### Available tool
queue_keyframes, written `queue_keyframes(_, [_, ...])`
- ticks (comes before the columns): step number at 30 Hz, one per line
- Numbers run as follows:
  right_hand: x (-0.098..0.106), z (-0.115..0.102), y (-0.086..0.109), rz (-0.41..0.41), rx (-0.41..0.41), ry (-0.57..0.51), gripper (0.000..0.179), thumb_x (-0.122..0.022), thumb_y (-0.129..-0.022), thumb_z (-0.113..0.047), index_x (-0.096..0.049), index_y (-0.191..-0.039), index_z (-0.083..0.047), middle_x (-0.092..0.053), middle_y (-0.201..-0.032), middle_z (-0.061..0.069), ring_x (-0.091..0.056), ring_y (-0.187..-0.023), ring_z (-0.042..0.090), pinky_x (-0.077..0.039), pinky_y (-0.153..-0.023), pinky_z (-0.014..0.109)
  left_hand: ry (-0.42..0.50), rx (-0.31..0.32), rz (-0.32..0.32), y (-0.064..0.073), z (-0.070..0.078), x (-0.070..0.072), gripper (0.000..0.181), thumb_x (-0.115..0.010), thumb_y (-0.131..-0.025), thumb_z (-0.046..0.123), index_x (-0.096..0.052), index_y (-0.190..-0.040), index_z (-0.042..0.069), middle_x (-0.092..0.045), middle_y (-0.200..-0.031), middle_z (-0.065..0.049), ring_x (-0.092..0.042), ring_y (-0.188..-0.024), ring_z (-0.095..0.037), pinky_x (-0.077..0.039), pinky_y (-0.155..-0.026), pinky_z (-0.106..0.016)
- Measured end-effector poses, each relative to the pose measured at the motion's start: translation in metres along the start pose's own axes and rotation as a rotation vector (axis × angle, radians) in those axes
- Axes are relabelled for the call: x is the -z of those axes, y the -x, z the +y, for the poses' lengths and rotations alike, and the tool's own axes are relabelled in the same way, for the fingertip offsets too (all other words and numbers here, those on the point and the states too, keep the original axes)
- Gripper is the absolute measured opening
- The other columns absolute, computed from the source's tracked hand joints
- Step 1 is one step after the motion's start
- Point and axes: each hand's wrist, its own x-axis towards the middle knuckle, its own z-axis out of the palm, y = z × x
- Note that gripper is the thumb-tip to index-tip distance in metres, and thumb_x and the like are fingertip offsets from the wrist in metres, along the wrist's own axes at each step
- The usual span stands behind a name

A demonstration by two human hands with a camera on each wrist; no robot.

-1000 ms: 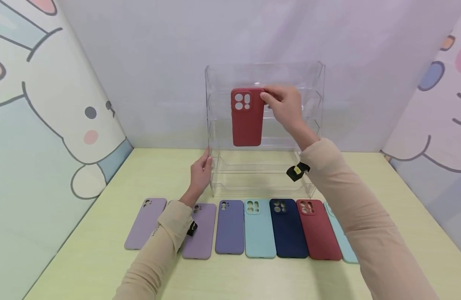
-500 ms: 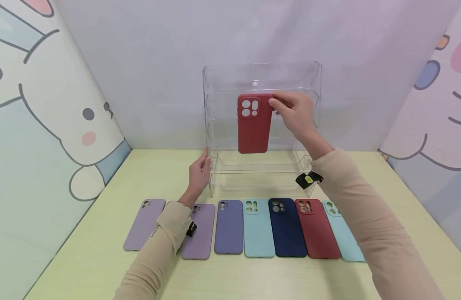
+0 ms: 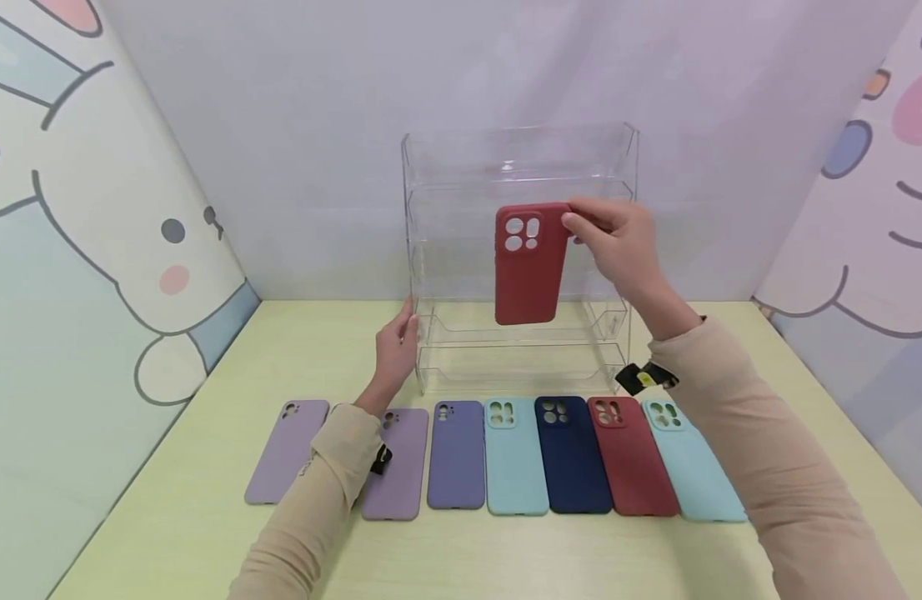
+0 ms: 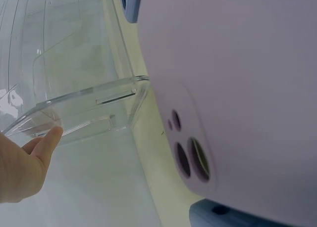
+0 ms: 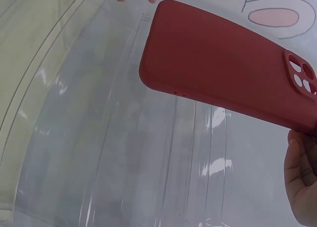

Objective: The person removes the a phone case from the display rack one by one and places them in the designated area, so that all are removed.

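In the head view a red phone case hangs upright in front of a clear plastic tiered rack. My right hand pinches its upper right corner between thumb and fingers. The right wrist view shows the same red phone case side-on, its lower end free and its camera cutouts near the hand. Against the rack's left side rests my left hand, fingers straight, holding no case. Up close in the left wrist view, the thumb of the left hand lies at the rack's edge.
A row of phone cases lies flat before the rack: lilac, another lilac partly under the left sleeve, violet, mint, navy, red and mint, partly behind the right sleeve. Cartoon-printed panels flank the table.
My right hand has moved right and down with the red phone case, uncovering more of the rightmost mint case. The left hand stays at the rack's left side.
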Motion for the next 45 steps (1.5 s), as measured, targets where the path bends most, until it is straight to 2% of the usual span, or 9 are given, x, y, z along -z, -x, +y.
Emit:
queue_keyframes(4, [0.011,0.001,0.008,-0.005,-0.003,-0.013,0.028,-0.061,-0.087,-0.01,-0.064,-0.112,0.003,-0.066,-0.088,-0.006,-0.061,-0.074,0.008,-0.049,-0.067,0.018,0.006,-0.002,0.003,0.0,-0.001,0.0,0.04,-0.043,-0.096,0.009,-0.039,-0.135,0.002,-0.043,-0.133,-0.017,-0.054,-0.078,-0.031,-0.036,-0.051,-0.016])
queue_keyframes(5, [0.013,0.002,0.009,-0.006,0.001,-0.012,0.028,-0.061,-0.087,-0.01,-0.064,-0.112,0.003,-0.066,-0.088,-0.007,-0.061,-0.075,0.008,-0.049,-0.067,0.018,0.01,-0.003,0.004,0.0,0.0,0.0,0.04,-0.044,-0.096,0.009,-0.039,-0.135,0.002,-0.043,-0.133,-0.017,-0.054,-0.081,-0.029,-0.036,-0.051,-0.015])
queue_keyframes(9, [0.024,0.004,0.016,0.004,0.01,-0.019,0.028,-0.061,-0.087,-0.008,-0.063,-0.111,0.004,-0.067,-0.086,-0.01,-0.061,-0.073,0.008,-0.049,-0.067,0.017,0.028,-0.006,0.005,0.001,0.002,0.0,0.039,-0.044,-0.096,0.009,-0.039,-0.134,0.001,-0.041,-0.134,-0.016,-0.046,-0.066,-0.021,-0.033,-0.048,-0.015])
queue_keyframes(13, [0.034,0.004,0.024,0.015,0.015,0.008,0.027,-0.061,-0.087,-0.009,-0.064,-0.11,0.005,-0.066,-0.085,-0.011,-0.061,-0.072,0.008,-0.048,-0.067,0.016,0.028,0.004,0.005,0.001,0.002,0.0,0.039,-0.044,-0.096,0.01,-0.04,-0.135,0.002,-0.041,-0.134,-0.015,-0.041,-0.063,-0.012,-0.034,-0.048,-0.014])
queue_keyframes(17, [0.043,0.005,0.032,0.015,0.011,0.046,0.027,-0.061,-0.087,-0.01,-0.064,-0.11,0.004,-0.066,-0.087,-0.013,-0.061,-0.074,0.008,-0.048,-0.067,0.015,0.019,0.012,0.01,0.0,0.001,-0.001,0.039,-0.044,-0.096,0.01,-0.04,-0.134,0.003,-0.043,-0.134,-0.015,-0.042,-0.064,-0.015,-0.034,-0.048,-0.014])
queue_keyframes(31, [0.076,0.012,0.056,0.061,-0.026,0.123,0.029,-0.061,-0.087,-0.007,-0.062,-0.112,0.006,-0.065,-0.088,-0.015,-0.059,-0.074,0.009,-0.047,-0.068,0.012,0.021,0.019,0.015,-0.003,-0.001,0.0,0.039,-0.044,-0.096,0.009,-0.039,-0.135,0.003,-0.045,-0.132,-0.016,-0.049,-0.073,-0.028,-0.037,-0.053,-0.015])
queue_keyframes(36, [0.088,0.016,0.062,0.087,-0.025,0.143,0.028,-0.061,-0.086,-0.005,-0.063,-0.112,0.004,-0.065,-0.088,-0.016,-0.059,-0.072,0.006,-0.047,-0.068,0.011,0.017,0.02,0.007,-0.004,-0.003,0.0,0.04,-0.044,-0.096,0.009,-0.039,-0.135,0.003,-0.043,-0.134,-0.015,-0.054,-0.095,-0.027,-0.042,-0.067,-0.018])
queue_keyframes(40, [0.098,0.017,0.067,0.105,-0.049,0.153,0.028,-0.061,-0.086,-0.005,-0.063,-0.113,0.003,-0.065,-0.088,-0.016,-0.059,-0.072,0.006,-0.046,-0.068,0.01,0.012,0.02,0.001,-0.004,-0.004,0.0,0.04,-0.043,-0.096,0.009,-0.038,-0.136,0.003,-0.041,-0.135,-0.015,-0.052,-0.1,-0.027,-0.044,-0.071,-0.026])
queue_keyframes(45, [0.11,0.018,0.072,0.128,-0.071,0.156,0.029,-0.059,-0.087,-0.004,-0.061,-0.114,0.004,-0.065,-0.088,-0.014,-0.059,-0.072,0.006,-0.046,-0.067,0.009,0.02,0.021,-0.007,-0.004,-0.004,-0.001,0.04,-0.042,-0.097,0.01,-0.037,-0.136,0.003,-0.039,-0.137,-0.014,-0.044,-0.12,-0.023,-0.044,-0.088,-0.034])
